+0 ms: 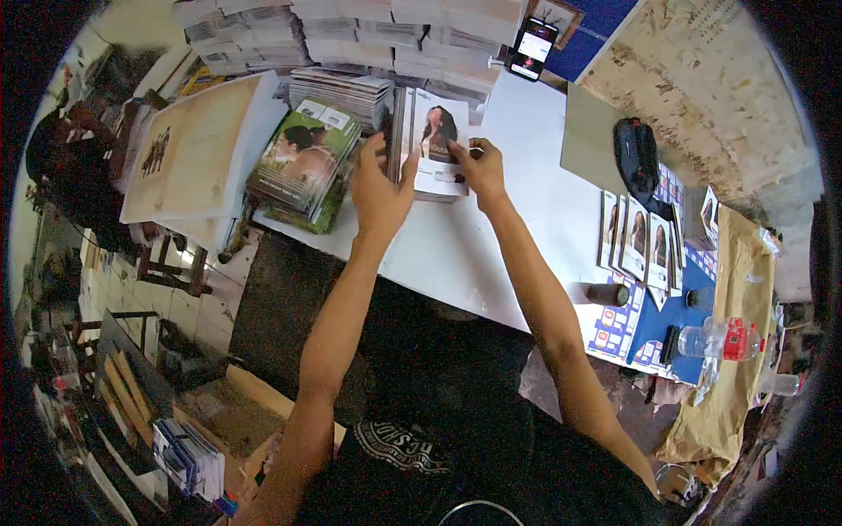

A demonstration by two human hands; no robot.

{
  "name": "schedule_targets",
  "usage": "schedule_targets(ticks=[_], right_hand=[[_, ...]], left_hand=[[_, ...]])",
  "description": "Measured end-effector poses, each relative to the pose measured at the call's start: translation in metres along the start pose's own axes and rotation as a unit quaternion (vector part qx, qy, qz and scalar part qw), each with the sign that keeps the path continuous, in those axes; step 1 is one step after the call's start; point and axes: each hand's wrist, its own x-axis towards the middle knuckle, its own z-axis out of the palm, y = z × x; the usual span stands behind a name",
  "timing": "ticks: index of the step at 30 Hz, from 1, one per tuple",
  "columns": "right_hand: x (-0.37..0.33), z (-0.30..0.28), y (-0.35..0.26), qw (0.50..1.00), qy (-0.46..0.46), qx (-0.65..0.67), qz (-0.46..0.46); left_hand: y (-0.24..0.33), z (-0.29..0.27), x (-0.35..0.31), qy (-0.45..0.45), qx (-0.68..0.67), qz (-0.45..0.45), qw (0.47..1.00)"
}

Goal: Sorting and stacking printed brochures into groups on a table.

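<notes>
A stack of white booklets (430, 180), its top cover showing a dark-haired figure, lies at the far middle of the white table. At its left edge is my left hand (384, 195), fingers spread and thumb against the stack's side. My right hand (484, 175) has its bent fingers on the right edge of the top booklet, thumb and forefinger gripping it. Just left of my left hand stands a pile of green-covered booklets (307, 158). Behind that pile is another stack of booklets (342, 92), seen mainly by its edges.
Tall paper stacks (351, 39) line the back, beside an upright phone (532, 50). Large sheets (189, 158) overhang at left. On the right are fanned booklets (645, 241), a dark cylinder (607, 294), a black pouch (636, 158) and a plastic bottle (719, 339).
</notes>
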Motion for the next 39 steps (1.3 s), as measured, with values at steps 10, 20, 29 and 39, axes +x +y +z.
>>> schedule_targets(ticks=[10,20,29,39], right_hand=[[-0.004,-0.026,0.004,0.955,-0.081,0.254,0.128],[-0.002,-0.036,0.005,0.902,-0.08,0.397,0.149],[-0.089,-0.057,-0.053,0.978,-0.035,0.203,0.015],[-0.171,-0.099,0.028,0.989,0.069,0.128,-0.004]], left_hand=[[-0.023,-0.068,-0.06,-0.015,-0.238,-0.212,0.948],[-0.027,-0.103,-0.063,-0.065,-0.274,-0.21,0.936],[0.007,-0.081,-0.048,-0.236,-0.334,-0.146,0.901],[0.042,-0.033,-0.08,-0.273,-0.151,0.111,0.944]])
